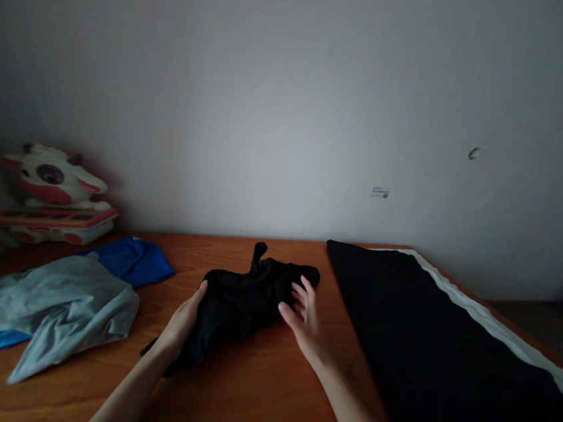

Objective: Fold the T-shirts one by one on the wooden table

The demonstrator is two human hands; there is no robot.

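A crumpled black garment (pixel 246 301) lies bunched on the wooden tabletop, one narrow end sticking up at its far side. At its left edge, my left hand (pixel 181 325) grips the cloth, thumb on top and the other fingers mostly hidden by the fabric. My right hand (pixel 306 318) is at the garment's right side with thumb and fingers apart. Its fingertips overlap the cloth in view; whether they press on it I cannot tell. What kind of garment it is does not show.
To the left, a grey garment (pixel 70 303) lies loosely over blue cloth (pixel 135 261). Behind them stands a cow-shaped toy keyboard (pixel 62 194). A large black cloth (pixel 430 327) lies flat on the right, with white fabric (pixel 482 316) along its far edge. A wall (pixel 271 116) rises behind the wooden table (pixel 262 397).
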